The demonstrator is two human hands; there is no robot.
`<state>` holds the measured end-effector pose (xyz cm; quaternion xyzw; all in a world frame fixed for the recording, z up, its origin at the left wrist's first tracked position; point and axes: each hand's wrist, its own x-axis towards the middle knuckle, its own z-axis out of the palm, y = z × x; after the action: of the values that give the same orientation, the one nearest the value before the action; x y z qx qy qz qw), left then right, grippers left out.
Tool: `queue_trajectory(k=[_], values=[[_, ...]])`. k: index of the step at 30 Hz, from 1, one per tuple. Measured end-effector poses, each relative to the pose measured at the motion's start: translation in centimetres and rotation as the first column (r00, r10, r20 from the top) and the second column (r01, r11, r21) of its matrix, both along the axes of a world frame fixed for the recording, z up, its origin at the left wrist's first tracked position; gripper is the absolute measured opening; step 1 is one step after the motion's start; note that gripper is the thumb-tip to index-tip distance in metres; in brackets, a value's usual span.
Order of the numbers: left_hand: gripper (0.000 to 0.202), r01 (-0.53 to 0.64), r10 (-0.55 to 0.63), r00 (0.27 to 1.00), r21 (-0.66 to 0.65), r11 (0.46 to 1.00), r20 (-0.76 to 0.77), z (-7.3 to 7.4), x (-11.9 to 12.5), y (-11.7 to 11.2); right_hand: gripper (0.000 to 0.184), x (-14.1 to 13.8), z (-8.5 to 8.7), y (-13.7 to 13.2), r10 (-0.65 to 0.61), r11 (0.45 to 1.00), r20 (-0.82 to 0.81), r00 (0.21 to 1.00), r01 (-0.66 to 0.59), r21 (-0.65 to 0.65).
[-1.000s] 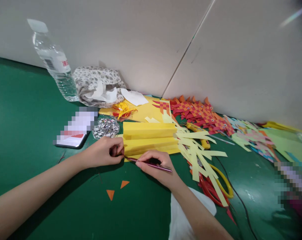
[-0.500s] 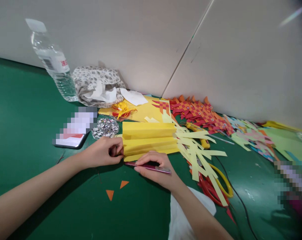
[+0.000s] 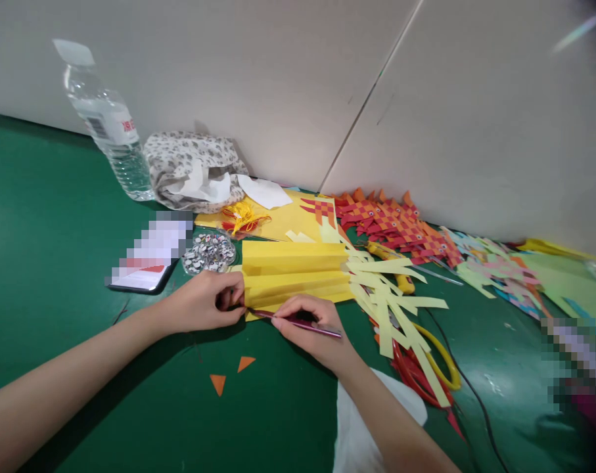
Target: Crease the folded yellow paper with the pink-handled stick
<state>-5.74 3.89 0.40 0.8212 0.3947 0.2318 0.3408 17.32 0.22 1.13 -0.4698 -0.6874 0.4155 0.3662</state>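
Note:
A sheet of yellow paper (image 3: 298, 269) with crosswise folds lies on the green table. My left hand (image 3: 206, 301) is closed at the sheet's lower left corner and pinches its edge; the fingertips are partly hidden. In my right hand (image 3: 315, 332) is a slim dark-red pen (image 3: 310, 324), gripped near its front. The pen's tip rests at the sheet's lower left edge, close to my left fingertips. Pale yellow paper strips (image 3: 389, 295) spread out at the sheet's right side. Two small orange paper triangles (image 3: 218, 384) lie below my hands.
A water bottle (image 3: 108, 125), a patterned cloth pouch (image 3: 194, 154) and a phone (image 3: 152, 253) stand or lie at left. Googly eyes (image 3: 209, 251) sit near the phone. Woven red-orange paper fish (image 3: 396, 223) line the wall. Scissors with red handles (image 3: 411, 368) lie at right.
The pen's tip has moved up from just below the sheet onto its lower left edge. My right hand has shifted slightly right. My left hand stays at the corner.

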Motion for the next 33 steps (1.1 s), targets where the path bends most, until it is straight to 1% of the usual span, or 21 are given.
queue_trajectory(k=[4,7,12,18,24,29,33], values=[[0.017,0.006,-0.005,0.999,0.026,1.0,-0.032,-0.2,0.0,0.0,0.005,0.0,0.1,0.1,-0.016,1.0,0.005,1.0,0.016,-0.002],[0.018,0.002,-0.001,0.999,0.034,0.999,-0.038,-0.3,-0.1,0.0,0.006,0.4,0.2,0.2,-0.032,0.999,-0.001,0.999,0.032,-0.028],[0.02,0.002,-0.001,0.999,0.017,1.0,-0.045,-0.3,-0.1,0.0,0.007,2.0,0.0,0.6,-0.07,0.992,-0.055,0.996,0.063,-0.107],[0.02,0.005,-0.004,0.999,0.028,1.0,-0.042,-0.2,-0.1,0.0,0.011,3.5,0.0,1.2,-0.092,0.987,-0.116,0.989,0.075,-0.144],[0.02,0.004,-0.003,0.999,0.034,0.999,-0.045,-0.3,-0.2,0.0,0.018,4.6,0.5,1.8,-0.129,0.983,-0.09,0.987,0.115,-0.146],[0.02,0.0,0.001,0.999,0.029,1.0,-0.046,-0.3,-0.1,0.0,0.018,6.1,0.1,2.3,-0.149,0.984,-0.1,0.984,0.138,-0.115],[0.015,-0.031,0.031,0.999,-0.011,0.999,-0.021,-0.3,-0.2,-0.1,0.019,6.0,-0.3,2.2,-0.138,0.986,-0.132,0.982,0.123,-0.116]])
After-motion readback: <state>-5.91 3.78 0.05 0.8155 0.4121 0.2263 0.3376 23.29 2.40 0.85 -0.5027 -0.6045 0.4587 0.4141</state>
